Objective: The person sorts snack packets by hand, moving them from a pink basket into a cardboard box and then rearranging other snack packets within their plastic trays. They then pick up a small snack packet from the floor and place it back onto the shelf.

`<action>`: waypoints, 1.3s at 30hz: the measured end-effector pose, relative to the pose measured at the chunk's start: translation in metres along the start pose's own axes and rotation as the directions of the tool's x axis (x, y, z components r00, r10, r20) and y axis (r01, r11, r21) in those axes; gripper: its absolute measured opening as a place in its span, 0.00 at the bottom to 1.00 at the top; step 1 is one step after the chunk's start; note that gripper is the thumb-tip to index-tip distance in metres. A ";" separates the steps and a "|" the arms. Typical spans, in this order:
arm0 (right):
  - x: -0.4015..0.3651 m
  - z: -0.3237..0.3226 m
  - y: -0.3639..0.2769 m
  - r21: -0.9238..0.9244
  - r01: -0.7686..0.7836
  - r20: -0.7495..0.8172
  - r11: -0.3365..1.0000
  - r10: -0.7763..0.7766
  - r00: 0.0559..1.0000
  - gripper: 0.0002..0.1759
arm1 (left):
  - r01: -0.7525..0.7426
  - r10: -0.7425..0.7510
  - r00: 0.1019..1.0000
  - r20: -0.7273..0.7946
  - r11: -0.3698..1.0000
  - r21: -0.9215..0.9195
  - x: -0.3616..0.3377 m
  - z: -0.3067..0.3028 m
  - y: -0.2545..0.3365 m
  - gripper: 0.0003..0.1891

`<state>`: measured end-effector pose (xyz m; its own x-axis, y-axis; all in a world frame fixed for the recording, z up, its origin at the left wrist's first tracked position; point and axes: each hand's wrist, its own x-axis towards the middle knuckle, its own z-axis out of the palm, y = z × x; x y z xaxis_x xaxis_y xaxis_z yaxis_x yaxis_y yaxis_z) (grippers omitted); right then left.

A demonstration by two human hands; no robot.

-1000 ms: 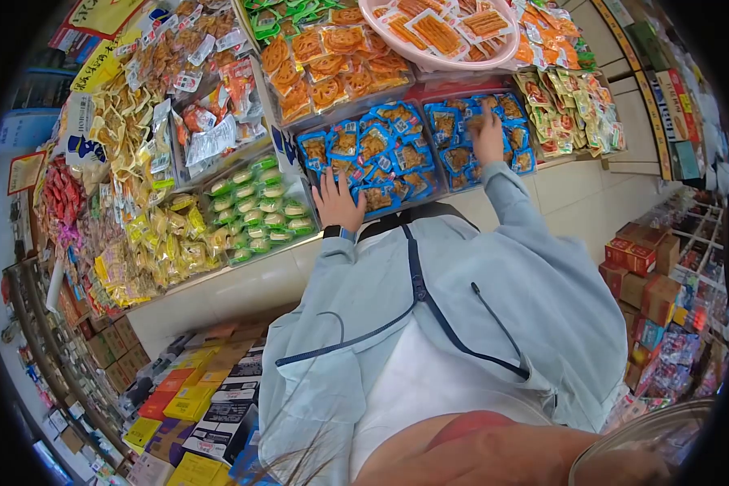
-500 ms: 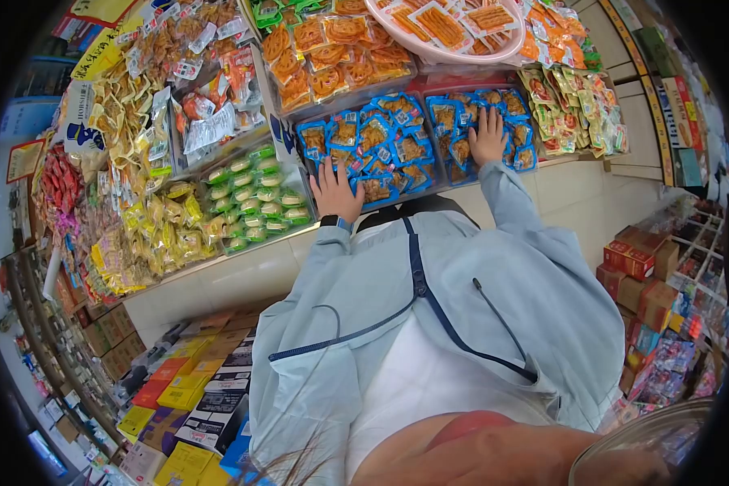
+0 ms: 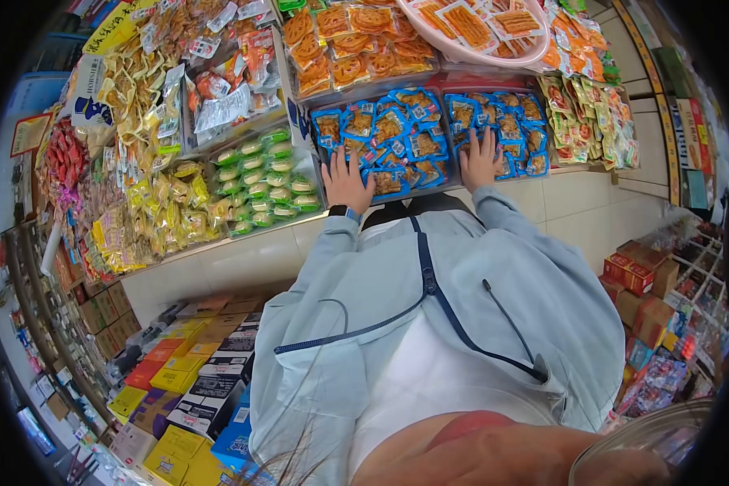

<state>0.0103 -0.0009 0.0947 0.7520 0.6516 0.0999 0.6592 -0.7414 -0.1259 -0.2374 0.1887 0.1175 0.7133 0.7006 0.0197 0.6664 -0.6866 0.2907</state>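
My left hand (image 3: 347,181), with a dark watch (image 3: 344,212) at the wrist, lies fingers apart on the front left corner of a bin of blue snack packets (image 3: 387,130). Over the front of a second bin of blue packets (image 3: 535,134), to the right, rests my right hand (image 3: 479,162), its fingers spread. Neither hand has a packet in its grip. Directly left of my left hand sits a tray of green-and-white packets (image 3: 266,180).
Behind the blue bins are orange snack packets (image 3: 364,44) and a pink basket (image 3: 535,55). Green packets (image 3: 583,117) lie at the right. Yellow packets (image 3: 170,206) are at the left. Stacked cartons (image 3: 178,373) stand on the lower left, red boxes (image 3: 628,274) on the right.
My right hand has moved back toward the near edge of its bin and closer to my left hand. My left hand stays at its bin's corner. The whole view has shifted slightly.
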 end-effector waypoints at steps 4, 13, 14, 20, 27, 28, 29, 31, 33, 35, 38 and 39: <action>0.006 -0.029 -0.039 0.389 0.282 0.003 0.877 -0.307 0.952 0.40 | -0.004 0.003 1.000 -0.012 1.000 -0.013 0.000 -0.001 0.001 0.35; 0.055 -0.026 -0.082 0.235 0.372 -0.048 0.898 -0.371 0.927 0.41 | -0.010 0.011 1.000 -0.011 0.999 0.030 0.000 -0.001 0.003 0.35; 0.063 -0.028 -0.088 0.212 0.394 -0.026 0.894 -0.398 0.917 0.39 | -0.008 0.009 1.000 -0.008 0.999 0.033 0.000 0.000 0.003 0.35; 0.068 -0.015 -0.093 0.077 0.467 -0.029 0.881 -0.466 0.884 0.28 | -0.015 0.016 1.000 -0.009 0.999 0.039 0.001 0.001 0.005 0.35; 0.030 -0.023 -0.065 0.522 0.419 -0.085 0.743 -0.443 0.892 0.22 | -0.012 0.011 1.000 0.005 0.998 0.055 0.001 0.003 0.005 0.35; 0.030 -0.027 -0.054 0.529 0.357 -0.108 0.770 -0.356 0.928 0.22 | -0.015 0.015 1.000 0.006 0.998 0.058 0.000 0.003 0.005 0.35; 0.031 -0.035 -0.043 0.537 0.296 -0.133 0.790 -0.267 0.955 0.22 | -0.017 0.017 1.000 0.004 0.998 0.061 0.001 0.003 0.006 0.35; 0.036 -0.037 -0.013 0.493 0.228 -0.196 0.839 -0.148 0.969 0.24 | -0.023 0.023 1.000 -0.008 0.998 0.063 0.002 0.003 0.006 0.35; 0.044 -0.029 0.018 0.381 0.202 -0.272 0.902 -0.099 0.957 0.27 | -0.031 0.032 0.999 -0.021 0.998 0.059 0.001 0.003 0.006 0.34; 0.034 -0.023 0.026 0.125 0.139 -0.061 0.982 -0.132 0.989 0.34 | -0.036 0.038 0.999 -0.031 0.998 0.060 0.000 0.004 0.005 0.34; 0.031 -0.005 0.036 0.069 0.096 0.036 0.993 -0.099 0.994 0.42 | -0.039 0.041 0.999 -0.027 0.996 0.079 0.002 0.002 0.006 0.35; 0.029 -0.007 0.032 0.052 0.077 0.047 0.996 -0.079 0.996 0.41 | -0.039 0.041 0.999 -0.020 0.996 0.086 0.000 0.001 0.007 0.35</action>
<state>0.0530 -0.0072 0.1001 0.6963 0.7149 0.0633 0.7135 -0.6799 -0.1693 -0.2324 0.1838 0.1185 0.7352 0.6759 0.0509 0.6545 -0.7274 0.2063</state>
